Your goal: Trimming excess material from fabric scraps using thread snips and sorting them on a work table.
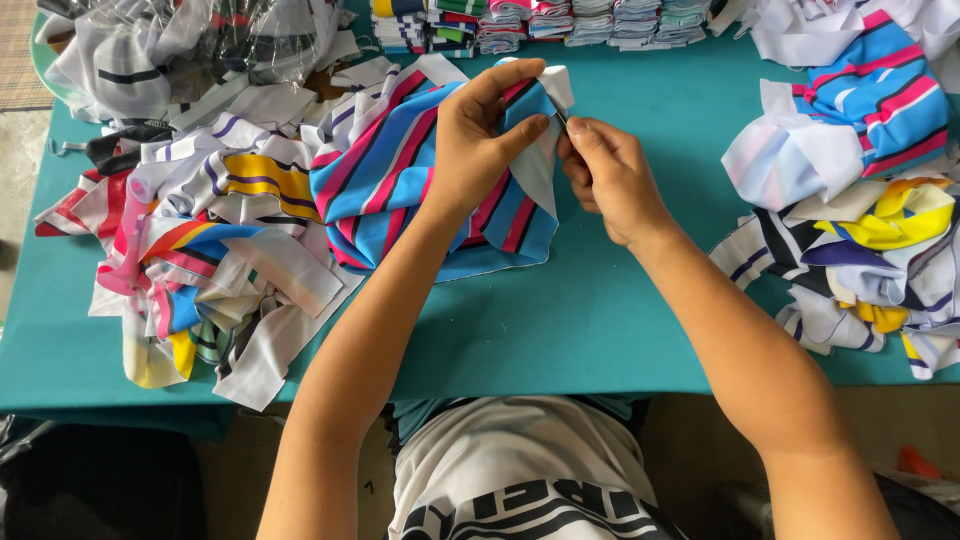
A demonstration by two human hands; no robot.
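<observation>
Left hand (478, 135) grasps the top corner of a blue, pink and white striped fabric piece (400, 175), thumb and fingers pinching it up off the teal surface (560, 320) so the white underside edge faces the other hand. Right hand (608, 175) is closed in a pinch at that same white edge, just beside the left thumb; something thin and dark may sit between its fingers, too small to tell. The piece sits mid-surface, far part lifted, the rest draped flat toward the near side, likely to keep it steady while the corner is worked. Left: a loose heap of striped scraps (200, 250), plastic bags (180, 45) behind it. Right: another heap of striped pieces (860, 200). Far edge: neat folded stacks (560, 22), kept apart from the loose piles.
</observation>
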